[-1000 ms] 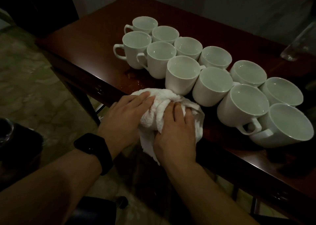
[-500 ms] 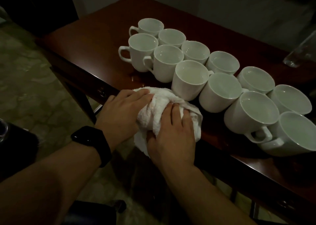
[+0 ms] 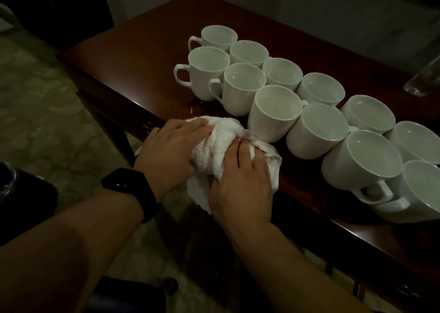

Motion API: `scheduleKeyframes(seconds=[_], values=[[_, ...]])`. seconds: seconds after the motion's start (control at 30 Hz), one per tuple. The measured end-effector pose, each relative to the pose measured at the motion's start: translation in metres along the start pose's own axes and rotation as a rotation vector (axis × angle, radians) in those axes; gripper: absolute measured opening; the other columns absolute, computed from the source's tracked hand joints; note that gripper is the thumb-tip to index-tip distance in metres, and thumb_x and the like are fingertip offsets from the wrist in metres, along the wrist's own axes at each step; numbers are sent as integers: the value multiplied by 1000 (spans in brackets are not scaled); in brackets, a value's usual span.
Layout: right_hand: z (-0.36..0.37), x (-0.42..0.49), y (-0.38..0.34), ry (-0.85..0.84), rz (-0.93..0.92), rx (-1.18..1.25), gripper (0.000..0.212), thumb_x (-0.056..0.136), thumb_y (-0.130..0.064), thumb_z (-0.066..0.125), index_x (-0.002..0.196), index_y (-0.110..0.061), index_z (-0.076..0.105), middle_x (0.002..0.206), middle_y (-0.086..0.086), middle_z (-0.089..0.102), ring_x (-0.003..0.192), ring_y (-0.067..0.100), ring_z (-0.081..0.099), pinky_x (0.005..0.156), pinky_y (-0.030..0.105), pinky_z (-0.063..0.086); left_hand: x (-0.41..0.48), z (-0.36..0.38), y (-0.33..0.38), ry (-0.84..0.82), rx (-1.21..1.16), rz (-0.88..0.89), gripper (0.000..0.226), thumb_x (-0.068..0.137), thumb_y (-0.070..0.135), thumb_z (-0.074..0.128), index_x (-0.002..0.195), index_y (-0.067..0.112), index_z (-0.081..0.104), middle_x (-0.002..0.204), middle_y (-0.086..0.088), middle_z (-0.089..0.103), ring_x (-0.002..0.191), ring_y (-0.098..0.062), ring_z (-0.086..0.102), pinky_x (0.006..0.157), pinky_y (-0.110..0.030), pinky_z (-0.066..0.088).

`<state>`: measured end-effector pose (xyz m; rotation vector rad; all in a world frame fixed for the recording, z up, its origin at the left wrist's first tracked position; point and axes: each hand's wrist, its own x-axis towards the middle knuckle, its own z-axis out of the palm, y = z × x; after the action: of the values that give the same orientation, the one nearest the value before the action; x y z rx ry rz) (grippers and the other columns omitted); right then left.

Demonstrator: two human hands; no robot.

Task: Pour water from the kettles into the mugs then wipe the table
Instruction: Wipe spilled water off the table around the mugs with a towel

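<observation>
Left hand and right hand press, fingers fairly straight, on one bunched white cloth at the table edge, just beside twelve mugs in two rows.

The room I am looking into is dim. A plain grey wall stands behind a long table made of shiny red-brown wood. A small bright spot of light sits on the table's near edge. The floor is pale stone with blotchy patches. At the far left I see a big dark shape, but I cannot tell what it is.
</observation>
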<state>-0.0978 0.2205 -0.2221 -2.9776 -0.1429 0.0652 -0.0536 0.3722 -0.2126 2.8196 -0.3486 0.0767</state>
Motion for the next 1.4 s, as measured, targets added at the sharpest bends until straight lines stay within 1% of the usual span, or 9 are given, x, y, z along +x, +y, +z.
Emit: scheduleKeyframes(seconds=[0.2,0.4,0.57,0.67,0.77,0.93,1.13,1.27,1.4], values=[[3,3,1,25,-12,-28,86,98,-56,41,161,-8,7,167,16,18,152,35,20,126,46,14,9,-5,-14,-100,-87,18,82,84,0,68,155,30,40,162,11,37,133,-24,41,116,-44,36],[3,3,1,57,-23,-47,86,95,-61,23,160,-6,15,165,18,26,149,35,28,125,46,18,21,-19,-26,-274,-83,95,84,86,27,81,157,30,37,166,9,29,143,-24,39,121,-45,30],[5,4,2,38,-15,-47,85,97,-62,24,161,-7,11,166,16,23,150,35,26,125,46,19,17,-28,-28,-336,-170,67,83,88,29,76,158,33,31,167,17,22,147,-19,26,124,-41,24],[6,4,1,37,-13,-51,84,100,-61,31,161,-7,13,166,17,23,149,36,27,125,47,20,14,-28,-28,-307,-291,47,68,96,38,67,156,31,36,166,15,25,151,-16,21,127,-40,19],[5,4,0,24,-15,-50,83,99,-60,27,161,-7,12,167,17,22,150,37,25,124,47,19,11,-19,-26,-238,-290,29,67,95,44,66,155,30,40,165,14,29,151,-16,24,126,-38,17],[4,4,-4,39,-10,-56,80,102,-61,16,161,-6,14,165,17,25,150,34,27,125,47,18,10,-3,-25,-125,-276,21,65,94,37,72,153,29,45,163,14,34,149,-20,33,124,-46,25],[2,6,-9,44,-9,-32,78,100,-55,7,161,-7,16,165,18,25,148,35,27,125,47,17,9,1,-27,-29,-282,-6,62,91,28,76,148,30,51,157,16,43,139,-19,40,121,-38,30],[3,10,-15,33,2,-25,76,103,-55,12,161,-7,13,167,17,22,149,35,25,125,47,16,10,1,-29,1,-244,-19,60,93,26,74,148,30,52,155,18,45,135,-15,40,113,-26,26],[5,14,-23,41,22,22,81,102,-63,19,162,-9,11,167,15,22,151,34,22,126,46,14,13,-3,-31,18,-234,-38,56,93,22,73,145,32,56,153,18,49,131,-16,43,111,-28,31]])
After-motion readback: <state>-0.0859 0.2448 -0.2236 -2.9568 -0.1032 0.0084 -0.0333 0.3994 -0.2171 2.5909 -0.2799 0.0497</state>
